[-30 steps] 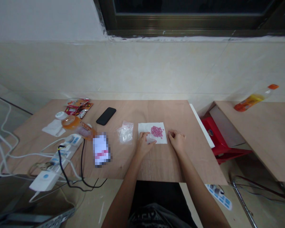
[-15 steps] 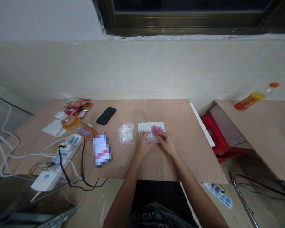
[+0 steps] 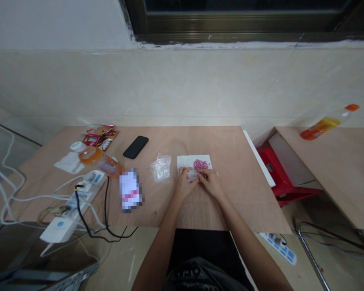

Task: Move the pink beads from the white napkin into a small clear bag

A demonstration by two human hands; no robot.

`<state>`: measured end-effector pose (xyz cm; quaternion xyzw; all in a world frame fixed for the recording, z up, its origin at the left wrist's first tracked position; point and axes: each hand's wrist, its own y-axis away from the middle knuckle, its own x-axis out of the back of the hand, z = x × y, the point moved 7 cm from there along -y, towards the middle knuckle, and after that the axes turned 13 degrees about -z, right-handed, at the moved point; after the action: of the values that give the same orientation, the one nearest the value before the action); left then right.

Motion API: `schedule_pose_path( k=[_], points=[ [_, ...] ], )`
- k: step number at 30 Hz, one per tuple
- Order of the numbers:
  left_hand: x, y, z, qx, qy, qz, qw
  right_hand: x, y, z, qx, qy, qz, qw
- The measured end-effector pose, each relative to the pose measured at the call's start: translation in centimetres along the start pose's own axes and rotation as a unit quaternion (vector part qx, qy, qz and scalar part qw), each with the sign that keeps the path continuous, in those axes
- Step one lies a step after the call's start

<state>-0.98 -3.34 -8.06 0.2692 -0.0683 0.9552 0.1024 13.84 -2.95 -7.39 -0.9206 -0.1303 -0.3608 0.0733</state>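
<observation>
Two hands are working well low: your left hand (image 3: 184, 186) and right hand (image 3: 210, 182) are narrowly pinching a small clear object (image 3: 192, 175) just beside the pink beads (image 3: 200, 164) on the white napkin (image 3: 184, 161).

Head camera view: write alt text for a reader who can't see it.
Two bare hands work over a white paper napkin on a wooden table: the left hand holds a small whitish object, the right hand close against it, beside a pile of small pink beads. A clear plastic bag and black smartphone lie further left.
</observation>
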Motion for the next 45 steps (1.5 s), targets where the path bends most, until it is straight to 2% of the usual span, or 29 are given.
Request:
schedule_pose_path(
  k=[5, 11, 31, 38, 45],
  points=[
    [-0.2, -0.1, -0.3, 0.002, 0.015, 0.003, 1.000, 1.0, -0.1, 1.1, -0.036, 0.008, 0.046, 0.998],
    [-0.1, 0.0, -0.1, 0.000, 0.007, 0.007, 1.000, 2.5, -0.2, 2.6, -0.090, 0.080, 0.086, 0.989],
    [0.0, 0.0, -0.1, 0.008, 0.011, 0.010, 1.000, 2.4, -1.0, 2.3, -0.091, 0.123, 0.065, 0.986],
    [-0.1, -0.1, -0.3, 0.001, 0.007, 0.006, 1.000, 2.7, -0.6, 1.5, -0.090, 0.080, 0.067, 0.990],
    [0.0, 0.0, -0.2, 0.000, 0.007, 0.008, 1.000, 2.0, -0.5, 0.3, -0.046, 0.012, 0.028, 0.998]
  ],
)
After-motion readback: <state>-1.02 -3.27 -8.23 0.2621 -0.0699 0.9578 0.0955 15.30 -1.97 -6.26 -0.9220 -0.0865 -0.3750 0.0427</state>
